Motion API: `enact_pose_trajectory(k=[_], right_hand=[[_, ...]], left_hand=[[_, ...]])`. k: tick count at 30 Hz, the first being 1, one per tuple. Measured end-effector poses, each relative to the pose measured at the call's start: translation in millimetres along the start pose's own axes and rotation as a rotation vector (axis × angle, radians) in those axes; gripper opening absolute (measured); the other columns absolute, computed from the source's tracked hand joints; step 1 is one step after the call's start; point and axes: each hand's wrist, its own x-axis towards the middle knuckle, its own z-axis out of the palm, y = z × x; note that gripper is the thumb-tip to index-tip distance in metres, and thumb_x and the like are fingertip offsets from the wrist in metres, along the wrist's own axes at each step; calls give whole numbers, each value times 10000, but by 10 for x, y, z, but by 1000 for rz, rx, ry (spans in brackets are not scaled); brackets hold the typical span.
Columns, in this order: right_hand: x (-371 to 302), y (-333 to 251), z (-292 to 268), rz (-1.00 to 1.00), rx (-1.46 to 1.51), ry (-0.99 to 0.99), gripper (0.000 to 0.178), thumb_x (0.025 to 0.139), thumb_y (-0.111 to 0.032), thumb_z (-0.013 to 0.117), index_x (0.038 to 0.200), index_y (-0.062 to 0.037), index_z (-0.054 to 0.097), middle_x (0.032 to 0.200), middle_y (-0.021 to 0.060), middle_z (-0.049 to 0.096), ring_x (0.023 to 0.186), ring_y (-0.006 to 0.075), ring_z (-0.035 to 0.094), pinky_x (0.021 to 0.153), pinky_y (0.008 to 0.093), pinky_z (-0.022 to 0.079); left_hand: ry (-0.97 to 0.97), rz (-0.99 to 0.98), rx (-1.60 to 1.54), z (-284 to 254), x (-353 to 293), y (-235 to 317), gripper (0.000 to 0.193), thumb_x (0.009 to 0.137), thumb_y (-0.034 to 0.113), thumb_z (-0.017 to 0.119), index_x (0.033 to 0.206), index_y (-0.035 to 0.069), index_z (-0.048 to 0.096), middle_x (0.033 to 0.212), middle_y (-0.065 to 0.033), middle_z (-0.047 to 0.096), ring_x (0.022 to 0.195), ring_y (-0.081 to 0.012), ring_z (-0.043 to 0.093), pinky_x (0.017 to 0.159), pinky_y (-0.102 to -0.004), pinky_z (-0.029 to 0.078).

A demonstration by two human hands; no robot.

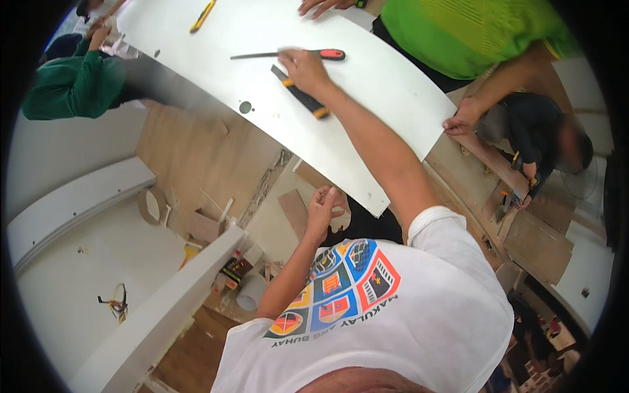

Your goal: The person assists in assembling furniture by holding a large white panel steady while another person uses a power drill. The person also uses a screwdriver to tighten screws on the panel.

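Observation:
Across the white panel (216, 85) reaches my right arm, and my right hand (301, 69) is over the shaft of a file (255, 56) with a red and black handle. Its curled fingers are blurred, so I cannot tell whether they grip the file. Beside my right wrist lies a black tool with yellow-orange parts (301, 97), resembling a utility knife. Close to my body, below the panel's near corner, my left hand (322, 209) has its fingers curled inward; what they hold, if anything, is hidden. A yellow cutter knife (203, 16) rests farther off on the panel.
A person in a green shirt (465, 33) rests one hand on the panel and grips its right edge. Another in dark green (78, 85) stands far left. Someone crouches at right with a tool (527, 173). At lower left are a white ledge (164, 308) and scattered scraps.

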Motion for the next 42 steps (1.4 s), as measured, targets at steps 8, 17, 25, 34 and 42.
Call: enact_pose_trajectory(k=[8,17,25,34,42], right_hand=[[177,595,-452,-251,-594,-192,170,902,-164,664,949,-8,709,909,216,683,887,347,686,785,443,539],[-3128,82,-2057,331,32,-124,290,970,-260,614,1126,-18,575,874,104,650,797,215,634,723,372,499],[-5002,337,-2076,685,676,-276,394,1080,-393,461,1065,-21,589,708,4,503,519,85,505,478,243,438],[-4928,664,-2064,677,741,-384,375,1088,-338,447,1074,13,579,724,44,544,514,120,526,469,291,438],[-4964,1062,-1742,78,-54,-141,197,984,-174,609,963,16,558,797,238,608,709,461,611,601,493,484]], left_hand=[[183,75,-143,560,-29,45,491,996,349,638,1292,-21,508,1128,-130,649,991,-207,676,782,-362,595],[249,266,-249,743,248,8,382,978,257,680,1165,-58,571,1055,-120,666,884,-173,653,788,-314,550],[308,346,-370,960,347,-150,454,986,226,660,1250,-113,513,1152,-171,638,999,-226,643,846,-353,548],[356,568,-381,845,680,36,541,907,227,754,1212,-149,513,1157,-224,632,993,-265,661,805,-394,573],[375,695,-219,797,718,-15,549,880,321,798,1187,-104,638,1036,-141,701,826,-222,679,667,-378,582]])
